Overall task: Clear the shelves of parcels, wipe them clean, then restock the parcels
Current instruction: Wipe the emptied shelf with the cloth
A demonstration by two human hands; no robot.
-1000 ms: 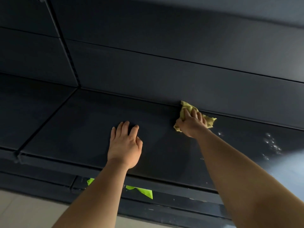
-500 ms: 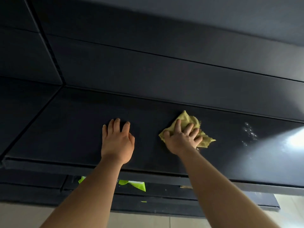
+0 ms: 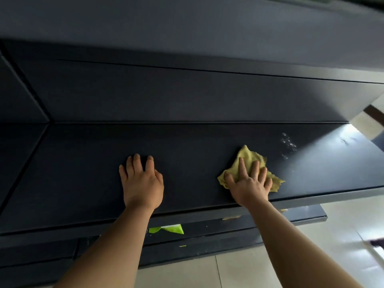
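The cloth (image 3: pixel 252 168) has slid forward from the shelf (image 3: pixel 83 173) back edge under the flat-fingered right hand (image 3: pixel 250 185), left hand (image 3: pixel 142 181) flat, empty; best sweep rightward over the droplets (image 3: pixel 287 143).

We saw a pale tiled floor (image 3: pixel 249 273) below, glossy where light struck it at the right. A bright green paper scrap (image 3: pixel 166 229) lay low in view, with a small tan scrap (image 3: pixel 231 217) up to its right. At the far right edge, a blurred dark object (image 3: pixel 377 243) sat on the tiles.
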